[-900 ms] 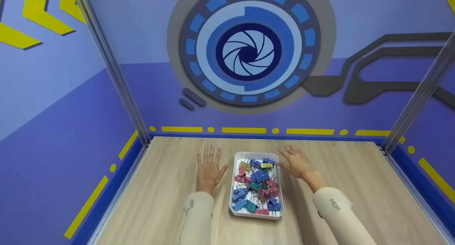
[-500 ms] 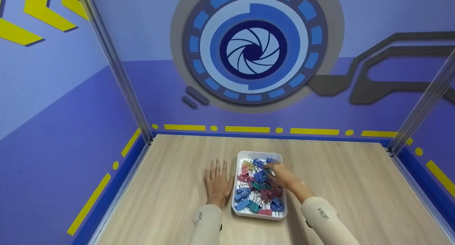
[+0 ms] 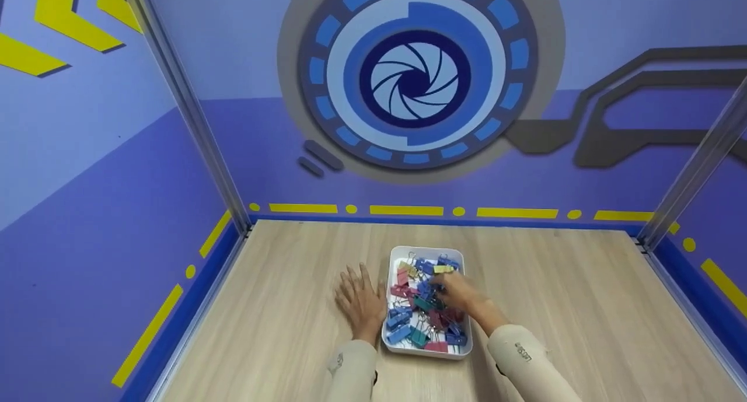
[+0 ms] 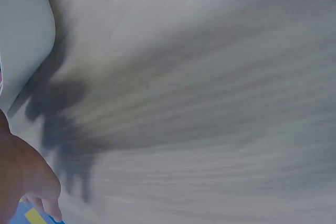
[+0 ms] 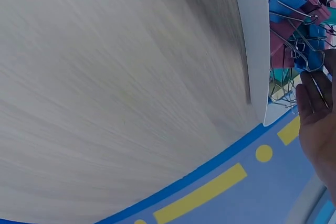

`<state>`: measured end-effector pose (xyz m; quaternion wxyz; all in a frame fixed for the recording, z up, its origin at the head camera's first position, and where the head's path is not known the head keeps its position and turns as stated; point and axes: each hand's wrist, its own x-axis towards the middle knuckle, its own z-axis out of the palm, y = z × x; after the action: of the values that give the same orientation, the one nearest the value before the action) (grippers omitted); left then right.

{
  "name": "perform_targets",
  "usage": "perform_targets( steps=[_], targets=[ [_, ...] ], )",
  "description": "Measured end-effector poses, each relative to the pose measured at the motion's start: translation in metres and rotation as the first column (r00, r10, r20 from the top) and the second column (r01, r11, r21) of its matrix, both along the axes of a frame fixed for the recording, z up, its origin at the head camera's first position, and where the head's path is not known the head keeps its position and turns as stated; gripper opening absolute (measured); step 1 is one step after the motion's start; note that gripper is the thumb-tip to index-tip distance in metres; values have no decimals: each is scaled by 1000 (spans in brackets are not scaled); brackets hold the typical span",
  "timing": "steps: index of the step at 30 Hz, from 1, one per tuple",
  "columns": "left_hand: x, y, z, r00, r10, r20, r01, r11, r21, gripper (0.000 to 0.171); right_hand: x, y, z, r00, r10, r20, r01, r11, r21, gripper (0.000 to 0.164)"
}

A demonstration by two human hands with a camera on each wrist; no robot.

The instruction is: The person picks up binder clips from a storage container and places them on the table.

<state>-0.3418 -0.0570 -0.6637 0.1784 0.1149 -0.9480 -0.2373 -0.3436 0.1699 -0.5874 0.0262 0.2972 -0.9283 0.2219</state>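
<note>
A white tray point(image 3: 387, 332) filled with binder clips in blue, red, green and yellow stands on the wooden table. My right hand point(image 3: 458, 291) reaches into its right side, fingers bent down among the clips. In the right wrist view, the thumb and fingers of the right hand point(image 5: 317, 114) meet at the wire handle of a blue binder clip point(image 5: 313, 51), which they pinch. Flat beside the tray's left wall, my left hand point(image 3: 363, 303) has its fingers spread, its thumb side close against the wall. Part of the left hand point(image 4: 31, 177) shows at the left wrist view's lower corner.
The wooden table point(image 3: 292, 308) extends on both sides of the tray. Behind it rises a blue and purple printed wall point(image 3: 245, 151). Metal posts point(image 3: 192, 110) stand at the back corners.
My right hand has moved left from outside the tray into it, down onto the clips. The left hand has shifted right, closer to the tray, and turned slightly.
</note>
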Motion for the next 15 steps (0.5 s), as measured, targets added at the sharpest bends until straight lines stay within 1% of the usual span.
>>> perform_targets(
  steps=[2,5,7,9,12,15],
  targets=[
    [1,5,1,999,44,-18,-44,998,36,67,-1,-2,-3,1000,-16,10,16,1000,-4,27],
    [1,12,3,996,91,-23,-90,995,33,68,-3,-5,-8,999,-44,18,44,999,-7,26],
    [2,17,4,995,97,-19,-97,995,25,67,-3,-6,-10,997,-72,18,72,997,-12,25],
    [3,21,4,996,89,-5,-89,996,25,67,-3,-8,-12,996,-90,8,90,996,-1,24],
    [6,24,1,996,90,9,-90,995,32,67,-3,-11,-13,997,-61,-39,62,998,17,24],
    [7,25,-2,993,116,-8,-116,993,17,68,-3,-12,-14,994,9,-105,-2,998,58,26]
  ],
)
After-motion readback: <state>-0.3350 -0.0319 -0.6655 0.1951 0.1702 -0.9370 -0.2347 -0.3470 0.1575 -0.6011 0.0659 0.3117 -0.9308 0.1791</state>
